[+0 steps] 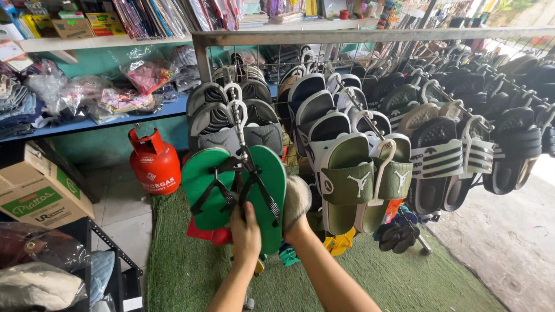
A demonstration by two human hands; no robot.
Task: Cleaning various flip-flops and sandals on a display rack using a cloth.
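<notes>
My left hand (pixel 245 232) gripped lower edge of green flip-flops (pixel 234 193), fingers curled round heel. My right hand (pixel 296 222) sat behind pair's right sole, mostly hidden; grip could not be told. Flip-flops hung on metal rack (pixel 347 37), front of hook row. Just right: olive slides (pixel 361 182), then black-and-white slides (pixel 445 156). Left, on floor: red gas cylinder (pixel 154 162). Green turf mat (pixel 185 271) below. Cardboard box (pixel 37 188) far left.

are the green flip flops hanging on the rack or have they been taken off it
Hanging. The green flip flops sit as a pair on a hanger hooked to the rack. The left hand touches their lower edge; the right hand is behind them.
</notes>
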